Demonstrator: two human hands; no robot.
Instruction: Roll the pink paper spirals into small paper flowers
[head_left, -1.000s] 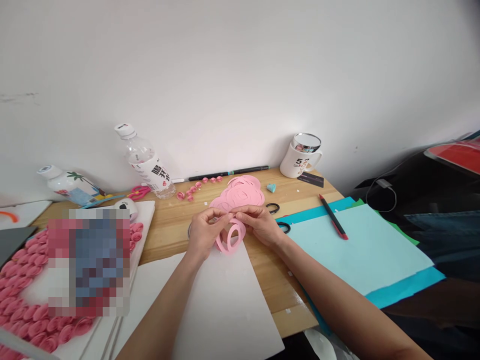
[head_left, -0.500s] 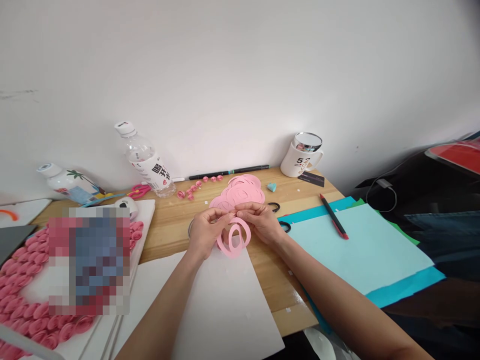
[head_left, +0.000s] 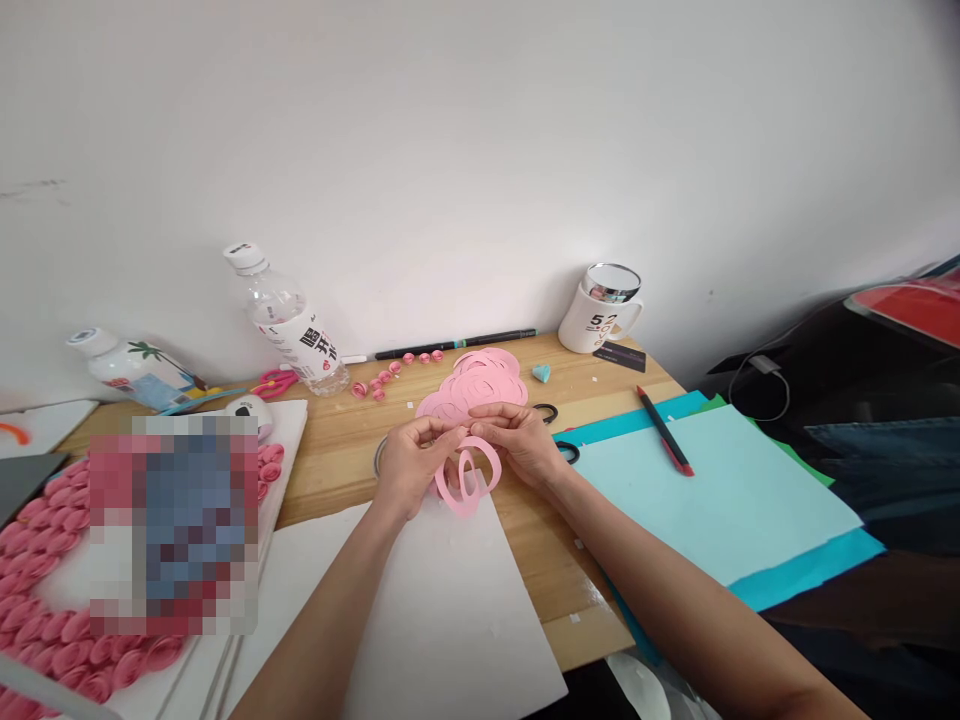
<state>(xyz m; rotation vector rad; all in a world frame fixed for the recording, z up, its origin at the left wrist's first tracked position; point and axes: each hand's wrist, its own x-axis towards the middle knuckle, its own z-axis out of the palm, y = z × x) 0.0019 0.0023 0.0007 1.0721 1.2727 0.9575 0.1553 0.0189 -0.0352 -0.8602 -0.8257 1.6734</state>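
A spiral-cut pink paper strip point(head_left: 489, 462) hangs in loops from the fingertips of both my hands. My left hand point(head_left: 417, 456) pinches it from the left, and my right hand point(head_left: 525, 440) pinches it from the right, the fingertips nearly meeting. The end between the fingers is mostly hidden. Just beyond my hands lies a pile of pink paper spirals point(head_left: 487, 378). Several small rolled pink paper roses point(head_left: 384, 377) sit to the left of that pile. Black scissor handles point(head_left: 568, 452) show beside my right hand. Below the strip is a white sheet point(head_left: 450, 610).
On the left, a white board holds many pink paper roses point(head_left: 71, 655). A water bottle point(head_left: 304, 335), a second bottle point(head_left: 135, 370) and a mug point(head_left: 600, 310) stand by the wall. Blue paper sheets point(head_left: 712, 490) with a black and red pen point(head_left: 666, 432) lie at right.
The hanging loops of the pink strip have turned a little, and the inner loop looks narrower. Both hands keep their pinch in nearly the same place. The view has shifted slightly.
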